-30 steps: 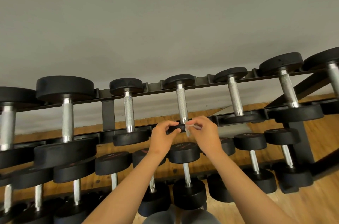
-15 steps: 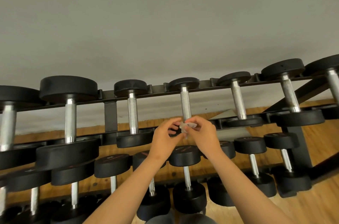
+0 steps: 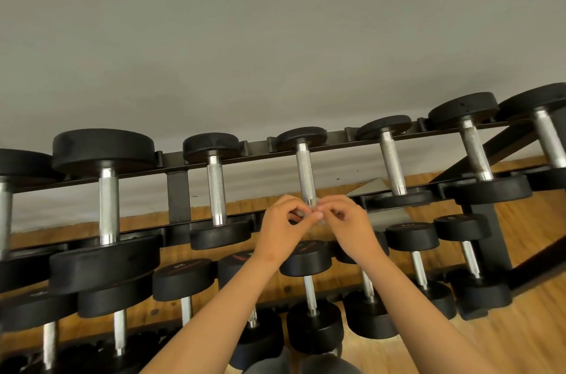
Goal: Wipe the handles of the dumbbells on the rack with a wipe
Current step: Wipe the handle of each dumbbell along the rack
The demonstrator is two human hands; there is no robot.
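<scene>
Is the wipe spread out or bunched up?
Bunched up: the wipe shows only as a small pale wad pinched between the left hand and right hand.

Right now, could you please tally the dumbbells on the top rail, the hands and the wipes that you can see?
Dumbbells on the top rail: 7, the two outermost cut off by the picture's edges
Hands: 2, left hand and right hand
Wipe: 1, pinched between the fingers of both hands
Total: 10
</scene>
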